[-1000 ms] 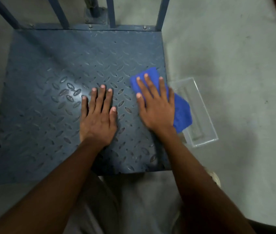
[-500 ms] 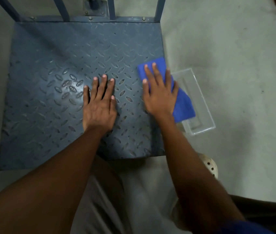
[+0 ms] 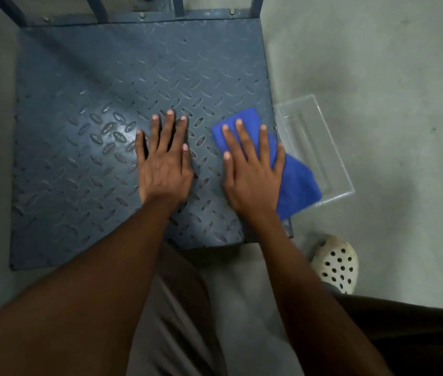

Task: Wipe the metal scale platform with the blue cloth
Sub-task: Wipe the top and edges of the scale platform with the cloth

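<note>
The metal scale platform (image 3: 84, 164) is a blue-grey tread plate lying on the floor in front of me. My right hand (image 3: 252, 172) presses flat, fingers straight, on the blue cloth (image 3: 296, 185) at the platform's right edge; part of the cloth hangs over that edge. My left hand (image 3: 164, 164) rests flat on the bare plate near its middle, fingers spread, holding nothing.
A clear plastic tray (image 3: 323, 147) lies on the concrete floor right beside the platform's right edge. Blue metal posts (image 3: 177, 6) rise from the platform's far edge. My perforated white shoe (image 3: 335, 263) stands on the floor to the lower right.
The right hand with the cloth has slid slightly back and forth along the right edge. The left hand has stayed planted on the plate. The camera has shifted, showing more of my legs.
</note>
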Action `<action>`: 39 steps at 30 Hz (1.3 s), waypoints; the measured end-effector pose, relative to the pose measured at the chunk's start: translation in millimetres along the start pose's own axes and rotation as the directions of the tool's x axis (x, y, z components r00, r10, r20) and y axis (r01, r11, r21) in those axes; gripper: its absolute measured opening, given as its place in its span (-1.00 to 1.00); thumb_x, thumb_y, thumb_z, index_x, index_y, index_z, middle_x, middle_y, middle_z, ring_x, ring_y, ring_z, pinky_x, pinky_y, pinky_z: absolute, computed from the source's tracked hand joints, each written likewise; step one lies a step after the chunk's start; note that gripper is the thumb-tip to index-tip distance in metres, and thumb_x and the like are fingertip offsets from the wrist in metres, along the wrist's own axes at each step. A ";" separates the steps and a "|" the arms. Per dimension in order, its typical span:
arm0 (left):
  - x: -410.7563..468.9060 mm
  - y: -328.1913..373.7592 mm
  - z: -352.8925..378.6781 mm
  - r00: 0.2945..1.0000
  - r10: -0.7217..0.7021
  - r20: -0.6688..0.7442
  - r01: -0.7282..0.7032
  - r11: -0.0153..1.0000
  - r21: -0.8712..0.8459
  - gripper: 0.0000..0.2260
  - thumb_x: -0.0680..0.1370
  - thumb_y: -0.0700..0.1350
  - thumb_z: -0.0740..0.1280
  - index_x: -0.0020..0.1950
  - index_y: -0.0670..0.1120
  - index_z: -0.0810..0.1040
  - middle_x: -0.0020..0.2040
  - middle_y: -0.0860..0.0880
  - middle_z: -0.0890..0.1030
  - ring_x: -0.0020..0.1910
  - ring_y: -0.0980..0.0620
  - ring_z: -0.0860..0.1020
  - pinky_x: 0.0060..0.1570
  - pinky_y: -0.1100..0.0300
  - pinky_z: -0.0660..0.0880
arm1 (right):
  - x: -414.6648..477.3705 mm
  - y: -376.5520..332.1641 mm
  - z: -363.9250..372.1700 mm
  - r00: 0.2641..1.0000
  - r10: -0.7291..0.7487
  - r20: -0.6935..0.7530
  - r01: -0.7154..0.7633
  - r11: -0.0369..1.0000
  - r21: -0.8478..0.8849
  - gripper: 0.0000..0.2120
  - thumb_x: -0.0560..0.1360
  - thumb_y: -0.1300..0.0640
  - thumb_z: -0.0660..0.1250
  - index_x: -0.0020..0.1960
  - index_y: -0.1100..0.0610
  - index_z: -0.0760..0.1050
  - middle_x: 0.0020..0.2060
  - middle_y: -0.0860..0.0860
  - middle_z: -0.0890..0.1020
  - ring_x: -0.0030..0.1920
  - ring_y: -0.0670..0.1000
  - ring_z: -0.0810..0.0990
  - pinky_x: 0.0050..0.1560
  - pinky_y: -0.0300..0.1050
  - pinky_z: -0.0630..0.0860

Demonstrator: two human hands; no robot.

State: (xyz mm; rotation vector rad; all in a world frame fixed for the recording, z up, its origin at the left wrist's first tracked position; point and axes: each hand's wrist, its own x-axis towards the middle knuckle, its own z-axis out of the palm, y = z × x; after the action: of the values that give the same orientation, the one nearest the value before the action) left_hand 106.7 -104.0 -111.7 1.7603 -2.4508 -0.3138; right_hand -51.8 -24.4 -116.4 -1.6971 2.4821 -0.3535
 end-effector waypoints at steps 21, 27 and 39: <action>1.8 -0.5 2.3 1.000 -0.001 -0.007 0.001 1.000 0.001 -0.46 0.77 0.05 -0.05 0.77 0.08 0.02 0.78 0.01 -0.01 0.76 -0.07 -0.07 0.70 -0.22 -0.12 | -15.5 1.1 -7.3 0.996 -0.084 -0.028 0.084 0.996 -0.014 -0.51 0.70 -0.25 0.13 0.62 -0.31 0.28 0.64 -0.19 0.32 0.45 0.17 0.43 0.33 0.19 0.31; 2.1 -1.2 3.5 1.000 -0.001 0.002 0.001 1.000 -0.006 -0.43 0.75 0.15 -0.03 0.77 0.09 0.01 0.78 0.00 -0.03 0.76 -0.08 -0.09 0.70 -0.22 -0.17 | 17.4 19.9 -9.8 0.994 -0.111 -0.021 0.111 0.994 -0.021 -0.49 0.74 -0.27 0.00 0.68 -0.27 0.17 0.69 -0.19 0.21 0.69 0.14 0.17 0.60 0.27 0.15; 1.9 -2.4 3.9 1.000 0.007 0.004 -0.007 1.000 0.014 -0.40 0.73 0.20 -0.05 0.78 0.08 -0.01 0.78 0.00 -0.05 0.76 -0.09 -0.11 0.70 -0.23 -0.18 | -35.4 48.7 -20.9 0.999 0.038 0.006 -0.038 0.989 0.145 -0.48 0.74 -0.21 -0.01 0.70 -0.23 0.14 0.71 -0.15 0.14 0.72 0.14 0.06 0.63 0.27 0.20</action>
State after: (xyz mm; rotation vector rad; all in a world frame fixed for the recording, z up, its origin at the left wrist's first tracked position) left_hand 107.5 -106.1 -116.1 1.7582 -2.4670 -0.2999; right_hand -87.5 28.0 -110.0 -1.5912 2.4174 -0.5137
